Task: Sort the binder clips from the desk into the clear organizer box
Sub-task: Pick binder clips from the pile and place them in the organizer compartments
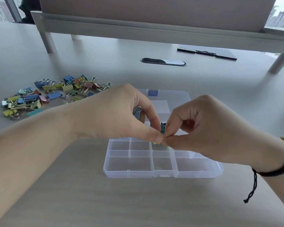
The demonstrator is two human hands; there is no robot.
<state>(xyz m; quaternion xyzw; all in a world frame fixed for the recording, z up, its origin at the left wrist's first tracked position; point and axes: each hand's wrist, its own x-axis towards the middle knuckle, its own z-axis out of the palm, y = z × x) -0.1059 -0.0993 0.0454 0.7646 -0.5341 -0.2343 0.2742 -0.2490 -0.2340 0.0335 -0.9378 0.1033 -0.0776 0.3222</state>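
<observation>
Desk (203,89): grey, carries everything; we take the open space as the reason the work sits mid-desk

Clear organizer box (129,173): lies directly under the grip, lid folded back beyond it, so a released clip should drop straight into a compartment. The nearest compartments, on our side of the grip, show nothing in them; a yellow scrap just below the fingertips may be a clip already placed, we cannot tell

Loose binder clips (52,94): a mixed heap of blue, yellow, green and pink, well left of the grip and slightly beyond it, apart from the box. We judge the sort barely begun

Left hand (121,115): fingers curled, thumb and forefinger pressed onto a small dark teal clip (163,127); a blue clip (137,112) shows tucked under its palm, probably held in reserve

Right hand (208,126): pinches the same teal clip from the other side, fingertips meeting the left's. We read this as two clips being pulled apart, or a handle being folded, though the detail is too small to settle
</observation>
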